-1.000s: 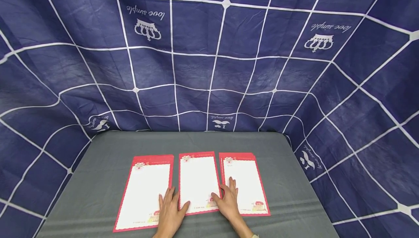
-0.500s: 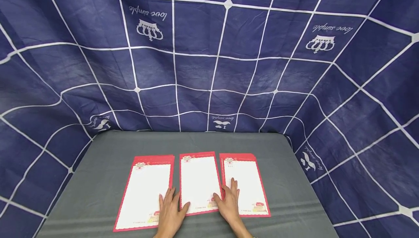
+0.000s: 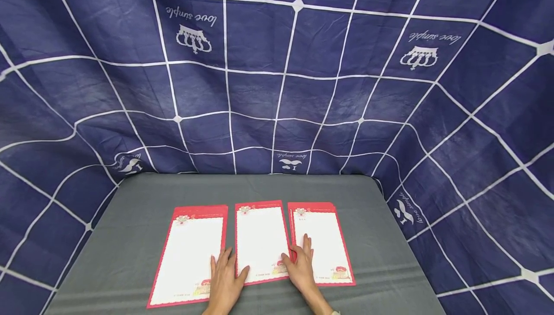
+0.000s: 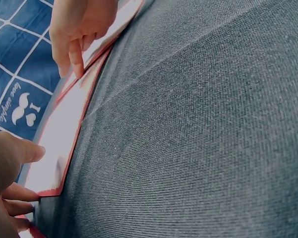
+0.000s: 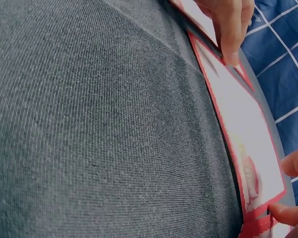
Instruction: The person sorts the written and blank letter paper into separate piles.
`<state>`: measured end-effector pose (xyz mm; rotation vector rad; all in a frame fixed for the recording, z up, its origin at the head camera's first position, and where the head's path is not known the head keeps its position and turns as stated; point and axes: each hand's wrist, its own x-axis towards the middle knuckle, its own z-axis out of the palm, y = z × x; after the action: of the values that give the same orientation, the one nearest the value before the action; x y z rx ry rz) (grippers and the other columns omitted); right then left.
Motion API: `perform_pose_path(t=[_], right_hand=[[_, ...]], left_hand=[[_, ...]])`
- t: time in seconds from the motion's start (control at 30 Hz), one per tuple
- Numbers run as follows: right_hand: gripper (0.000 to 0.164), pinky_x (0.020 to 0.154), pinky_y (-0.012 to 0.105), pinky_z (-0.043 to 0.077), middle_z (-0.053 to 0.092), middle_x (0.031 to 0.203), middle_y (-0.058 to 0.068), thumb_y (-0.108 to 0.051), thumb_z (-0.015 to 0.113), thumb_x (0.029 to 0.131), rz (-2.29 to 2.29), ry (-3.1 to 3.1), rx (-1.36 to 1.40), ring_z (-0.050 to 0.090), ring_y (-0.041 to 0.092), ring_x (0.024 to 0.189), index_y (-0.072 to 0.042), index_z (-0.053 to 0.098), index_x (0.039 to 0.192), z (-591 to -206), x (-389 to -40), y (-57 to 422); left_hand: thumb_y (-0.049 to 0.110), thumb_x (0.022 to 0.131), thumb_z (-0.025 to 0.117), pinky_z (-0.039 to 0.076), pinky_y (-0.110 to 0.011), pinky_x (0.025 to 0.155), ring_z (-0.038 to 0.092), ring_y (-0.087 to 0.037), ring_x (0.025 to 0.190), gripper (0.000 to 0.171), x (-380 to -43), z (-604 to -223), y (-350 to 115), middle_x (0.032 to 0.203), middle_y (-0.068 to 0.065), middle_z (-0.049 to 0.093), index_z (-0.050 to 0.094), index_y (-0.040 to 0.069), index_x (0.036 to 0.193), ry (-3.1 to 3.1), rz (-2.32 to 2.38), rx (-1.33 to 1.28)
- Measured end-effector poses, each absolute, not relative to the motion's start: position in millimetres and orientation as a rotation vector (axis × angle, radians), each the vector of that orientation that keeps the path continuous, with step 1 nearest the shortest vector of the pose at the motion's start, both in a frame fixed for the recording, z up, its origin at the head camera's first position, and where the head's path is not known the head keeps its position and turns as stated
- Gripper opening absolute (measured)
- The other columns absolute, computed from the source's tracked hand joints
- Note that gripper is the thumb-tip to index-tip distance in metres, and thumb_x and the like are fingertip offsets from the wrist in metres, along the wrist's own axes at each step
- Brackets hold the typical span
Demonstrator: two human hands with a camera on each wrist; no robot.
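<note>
Three red-bordered white sheets of printed paper lie flat in a row in the head view. My left hand (image 3: 226, 281) rests between the left sheet (image 3: 192, 252) and the middle sheet (image 3: 259, 238), its thumb on the middle sheet's lower left corner and its fingers along the gap. At the other side, my right hand (image 3: 301, 269) has its thumb on the middle sheet's lower right, with longer fingers over the right sheet (image 3: 324, 243). Both hands' fingers look relaxed. In the right wrist view, fingertips touch near the edges of the middle sheet (image 5: 243, 119).
Grey cloth covers the table (image 3: 255, 187). A blue curtain (image 3: 255, 94) with white grid lines rises behind it and at both sides. Offset red edges on the left and right sheets suggest more paper beneath.
</note>
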<state>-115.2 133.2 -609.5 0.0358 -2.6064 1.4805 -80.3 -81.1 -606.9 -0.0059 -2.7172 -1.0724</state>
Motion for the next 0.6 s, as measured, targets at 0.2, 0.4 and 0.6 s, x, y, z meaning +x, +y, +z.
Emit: perform_pose_path(t=[0.2, 0.4, 0.6], right_hand=[[0.035, 0.111, 0.068, -0.001, 0.015, 0.152, 0.041, -0.012, 0.075, 0.084, 1.479, -2.605, 0.036, 0.003, 0.055, 0.143, 0.014, 0.064, 0.104, -610.7, -115.5, 132.6], [0.033, 0.111, 0.068, 0.0, 0.019, 0.151, 0.042, -0.015, 0.075, 0.083, 1.466, -2.603, 0.032, 0.006, 0.056, 0.142, 0.011, 0.065, 0.101, -611.4, -116.0, 132.5], [0.033, 0.111, 0.069, 0.003, 0.023, 0.149, 0.042, -0.017, 0.075, 0.083, 1.428, -2.593, 0.047, 0.01, 0.056, 0.142, 0.01, 0.066, 0.1, -611.7, -117.1, 132.7]], left_hand=[[0.021, 0.081, 0.082, 0.012, -0.067, 0.11, 0.039, -0.054, 0.131, 0.054, -79.6, -607.7, -80.8, 0.131, -0.036, 0.052, 0.062, -0.018, 0.114, -2.7, -1.057, -0.003], [0.025, 0.085, 0.078, 0.011, -0.065, 0.112, 0.039, -0.053, 0.131, 0.054, -80.4, -610.0, -79.0, 0.131, -0.035, 0.052, 0.062, -0.017, 0.115, -2.706, -1.089, 0.03], [0.023, 0.088, 0.076, 0.013, -0.064, 0.112, 0.047, -0.049, 0.125, 0.046, -81.3, -611.5, -78.9, 0.122, -0.03, 0.058, 0.063, -0.012, 0.114, -2.64, -1.128, 0.053]])
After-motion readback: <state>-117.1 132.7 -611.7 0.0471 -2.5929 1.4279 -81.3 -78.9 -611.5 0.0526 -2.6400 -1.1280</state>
